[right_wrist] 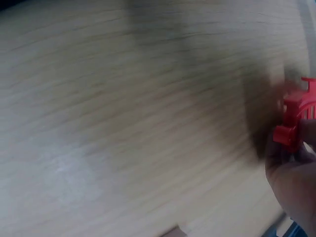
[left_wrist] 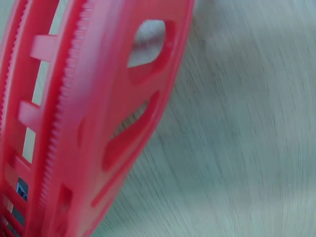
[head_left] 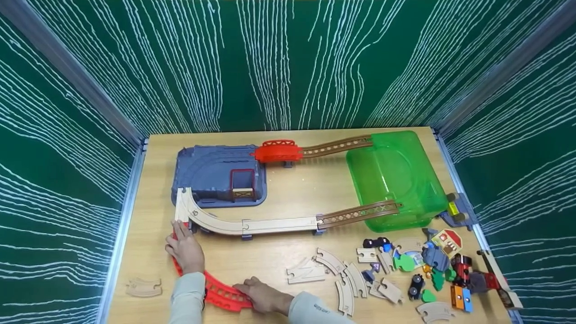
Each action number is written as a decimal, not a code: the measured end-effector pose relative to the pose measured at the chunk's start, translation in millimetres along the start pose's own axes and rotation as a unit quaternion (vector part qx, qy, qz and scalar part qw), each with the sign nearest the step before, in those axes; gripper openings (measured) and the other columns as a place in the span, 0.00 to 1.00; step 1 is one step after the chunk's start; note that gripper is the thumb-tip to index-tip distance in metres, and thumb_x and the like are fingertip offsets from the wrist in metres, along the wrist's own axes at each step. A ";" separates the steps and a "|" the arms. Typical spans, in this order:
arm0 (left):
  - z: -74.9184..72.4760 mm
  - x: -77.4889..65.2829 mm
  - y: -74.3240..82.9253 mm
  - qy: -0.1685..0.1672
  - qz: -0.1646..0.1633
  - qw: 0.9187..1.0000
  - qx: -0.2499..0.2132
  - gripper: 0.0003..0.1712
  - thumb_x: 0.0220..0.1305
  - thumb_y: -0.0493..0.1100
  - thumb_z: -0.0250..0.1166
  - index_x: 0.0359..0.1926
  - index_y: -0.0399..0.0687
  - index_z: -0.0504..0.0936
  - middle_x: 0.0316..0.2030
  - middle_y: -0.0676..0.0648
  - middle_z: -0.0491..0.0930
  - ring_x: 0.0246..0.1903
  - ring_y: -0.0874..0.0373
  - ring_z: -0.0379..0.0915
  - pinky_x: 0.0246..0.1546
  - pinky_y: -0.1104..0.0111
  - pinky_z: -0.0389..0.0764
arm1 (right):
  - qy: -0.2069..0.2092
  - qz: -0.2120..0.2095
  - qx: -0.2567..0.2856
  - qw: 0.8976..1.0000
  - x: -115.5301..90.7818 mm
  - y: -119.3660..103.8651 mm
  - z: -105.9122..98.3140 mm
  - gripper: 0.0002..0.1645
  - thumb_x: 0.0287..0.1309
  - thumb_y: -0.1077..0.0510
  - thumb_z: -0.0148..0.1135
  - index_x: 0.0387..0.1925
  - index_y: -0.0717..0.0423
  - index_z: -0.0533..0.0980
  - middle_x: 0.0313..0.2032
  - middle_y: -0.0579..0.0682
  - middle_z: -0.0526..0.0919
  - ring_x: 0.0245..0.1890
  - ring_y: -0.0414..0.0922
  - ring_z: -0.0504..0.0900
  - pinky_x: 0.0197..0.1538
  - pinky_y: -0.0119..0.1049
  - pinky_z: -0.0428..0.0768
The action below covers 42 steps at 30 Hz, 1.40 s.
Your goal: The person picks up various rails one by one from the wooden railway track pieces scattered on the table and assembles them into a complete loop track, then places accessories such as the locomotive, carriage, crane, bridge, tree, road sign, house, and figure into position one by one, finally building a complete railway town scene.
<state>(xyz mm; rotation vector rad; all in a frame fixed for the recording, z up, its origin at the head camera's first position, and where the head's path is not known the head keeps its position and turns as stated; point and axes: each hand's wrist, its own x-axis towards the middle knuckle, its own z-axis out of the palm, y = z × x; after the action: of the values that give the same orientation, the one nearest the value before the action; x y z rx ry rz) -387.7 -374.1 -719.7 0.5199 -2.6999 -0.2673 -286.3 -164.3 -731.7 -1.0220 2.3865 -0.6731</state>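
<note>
On the table [head_left: 306, 189], the base [head_left: 207, 173] stands far left, the bin [head_left: 396, 180] far right. Along the far side, the bridge [head_left: 278, 154] runs right from the base to the far ramp [head_left: 335, 146], which reaches the bin. Nearer, the switch [head_left: 216, 223], straight [head_left: 281, 226] and near ramp [head_left: 335, 219] follow from left to right between base and bin. The rail [head_left: 225, 294] lies near left, left hand [head_left: 185, 249] on its far part, right hand [head_left: 265, 294] at its right end. Left of it lies a lone track [head_left: 144, 288]; right of the right hand, loose tracks [head_left: 345, 297], then the toys [head_left: 436, 258].

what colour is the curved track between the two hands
Red; the curved track shows best in the head view.
</note>
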 end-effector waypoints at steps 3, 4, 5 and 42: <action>0.9 -1.8 0.2 0.004 -0.001 1.000 -0.001 0.27 0.58 0.38 0.47 0.60 0.35 0.62 0.61 0.41 0.59 0.41 0.38 0.58 0.32 0.50 0.61 | 0.010 0.007 -0.015 1.000 -0.6 0.9 4.8 0.41 0.39 0.69 0.60 0.59 0.47 0.63 0.39 0.42 0.69 0.35 0.35 0.63 0.38 0.21 0.67; 1.4 -2.0 0.1 0.004 -0.002 1.000 -0.002 0.27 0.58 0.38 0.47 0.60 0.35 0.62 0.61 0.41 0.59 0.41 0.38 0.58 0.32 0.50 0.61 | 0.013 0.009 -0.018 1.000 -0.8 1.2 6.4 0.42 0.38 0.70 0.60 0.59 0.46 0.63 0.39 0.41 0.68 0.35 0.35 0.63 0.37 0.21 0.67; 1.8 -2.1 0.0 0.006 -0.002 1.000 -0.004 0.27 0.58 0.38 0.47 0.60 0.35 0.62 0.61 0.41 0.60 0.41 0.38 0.58 0.32 0.50 0.61 | 0.016 0.012 -0.021 1.000 -1.0 1.6 8.0 0.44 0.37 0.70 0.61 0.60 0.46 0.62 0.39 0.41 0.67 0.35 0.35 0.62 0.37 0.21 0.67; -53.7 -54.3 38.6 -0.118 0.095 0.987 -0.050 0.39 0.57 0.46 0.54 0.67 0.45 0.49 0.67 0.48 0.44 0.65 0.46 0.29 0.54 0.39 0.28 | 0.104 -0.002 -0.024 0.994 -37.4 19.9 -40.2 0.36 0.34 0.72 0.57 0.53 0.52 0.68 0.36 0.45 0.69 0.36 0.39 0.65 0.41 0.25 0.70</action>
<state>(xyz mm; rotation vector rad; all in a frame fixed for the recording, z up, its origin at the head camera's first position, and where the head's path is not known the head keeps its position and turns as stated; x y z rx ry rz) -331.9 -323.6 -678.7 0.2098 -2.9198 -0.4342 -296.8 -113.8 -704.4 -1.0220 2.5904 -0.7600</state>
